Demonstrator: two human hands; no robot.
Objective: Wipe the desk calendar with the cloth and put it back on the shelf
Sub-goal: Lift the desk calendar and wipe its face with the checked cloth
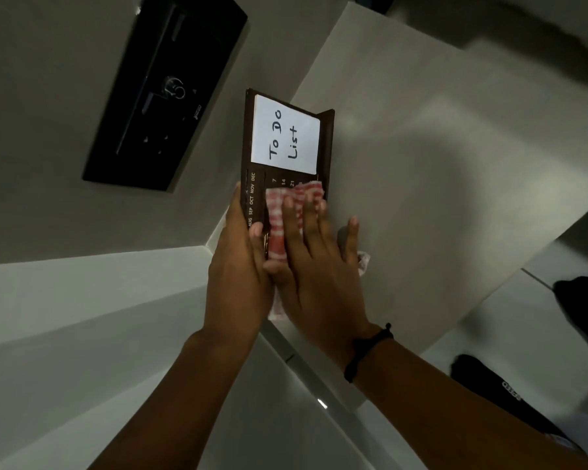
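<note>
The desk calendar (257, 178) is dark brown, with month names down its left side and a white "To Do List" note on its upper half. My left hand (238, 273) grips its lower left edge and holds it up in front of me. My right hand (316, 266) lies flat against the calendar's lower face, pressing a red-and-white checked cloth (279, 218) onto it. The cloth covers most of the date numbers, and a corner of it sticks out past my little finger.
A white shelf or cabinet panel (455, 164) stands right behind the calendar. A black wall-mounted panel (163, 93) hangs at the upper left. Dark objects (581, 310) sit at the right edge, lower down.
</note>
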